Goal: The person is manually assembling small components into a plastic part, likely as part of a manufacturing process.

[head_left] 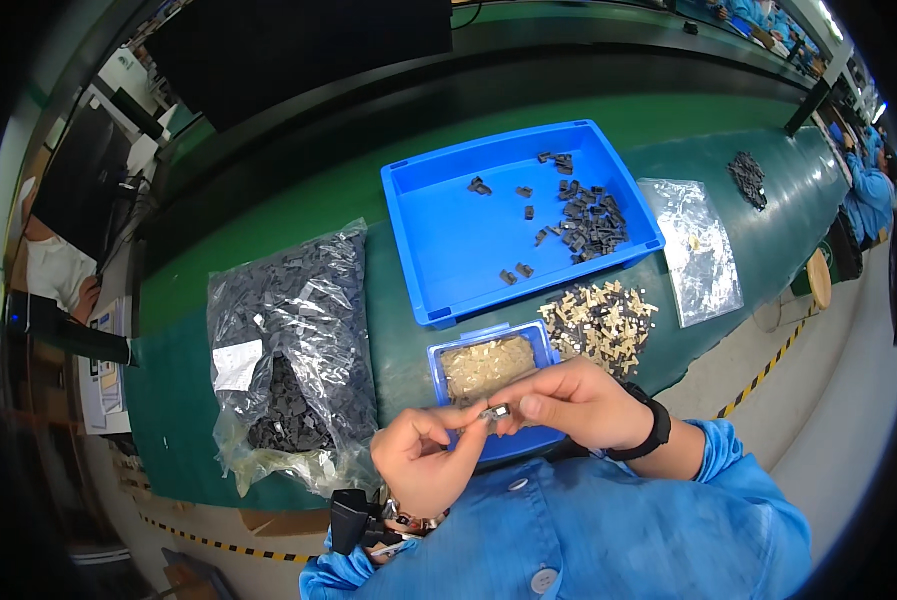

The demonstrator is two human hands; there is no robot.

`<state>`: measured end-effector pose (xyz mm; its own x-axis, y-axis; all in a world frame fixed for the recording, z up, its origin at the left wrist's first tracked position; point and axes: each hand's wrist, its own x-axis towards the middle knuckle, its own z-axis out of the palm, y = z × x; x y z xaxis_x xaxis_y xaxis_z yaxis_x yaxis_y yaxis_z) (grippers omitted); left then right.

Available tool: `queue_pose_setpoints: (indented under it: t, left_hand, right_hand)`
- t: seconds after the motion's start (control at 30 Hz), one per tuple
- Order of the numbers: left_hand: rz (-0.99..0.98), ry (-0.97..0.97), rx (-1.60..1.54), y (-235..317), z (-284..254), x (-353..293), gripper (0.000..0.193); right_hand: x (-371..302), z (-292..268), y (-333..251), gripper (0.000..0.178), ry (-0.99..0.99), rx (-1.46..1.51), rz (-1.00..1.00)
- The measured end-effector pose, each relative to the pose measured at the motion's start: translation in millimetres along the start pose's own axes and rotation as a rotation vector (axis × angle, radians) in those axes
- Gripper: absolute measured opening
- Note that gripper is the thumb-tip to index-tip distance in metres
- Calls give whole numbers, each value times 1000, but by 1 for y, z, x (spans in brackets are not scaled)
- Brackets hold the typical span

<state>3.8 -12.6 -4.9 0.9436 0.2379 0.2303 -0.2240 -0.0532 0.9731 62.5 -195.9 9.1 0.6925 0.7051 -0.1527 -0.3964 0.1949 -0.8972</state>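
The thumb and forefinger of a bare left hand [427,455] are pinched together on a small dark piece with a shiny pale face [497,411], held above the near edge of a green-topped worktable [169,400]. From the right, the thumb and fingers of a bare right hand [594,405], a black band [659,430] at its wrist, close on the same piece, with almost no gap between the two hands.

Around them, left to right: a worker's white sleeve [59,275] at the far left; a loose heap of beige and black small parts [601,325] just beyond the right hand; a flat clear plastic bag [699,250]; a small pile of black parts [747,180] farther right; and a person in blue [874,195] at the far right. The hands hide part of the small box behind them.

Among the containers, a bulging clear plastic sack [294,300] at left holds many dark parts. The small blue plastic box [434,365] contains translucent beige pieces [489,368]. Beyond it, a large blue rectangular tray [459,225] holds black plastic parts [594,222], mostly clustered at right.
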Motion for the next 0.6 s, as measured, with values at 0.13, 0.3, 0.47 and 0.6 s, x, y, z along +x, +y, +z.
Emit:
queue_pose_setpoints:
  t: [0.13, 0.3, 0.47, 0.6]
  left_hand:
    - [-132, -61, -46, 3, 0, -2, 31]
    - [56, -106, 178, -6, -6, 7, 28]
    - [97, -85, 721, -13, -27, 8, 35]
    - [-85, -185, 672, -15, -29, -1, 44]
  right_hand:
    - [1, 6, -5, 23, 90, -465, -184]
    - [8, -3, -7, 19, 176, -761, -291]
    - [21, -52, -25, 30, 645, -578, -404]
    - [25, -76, -31, 44, 730, -327, -550]
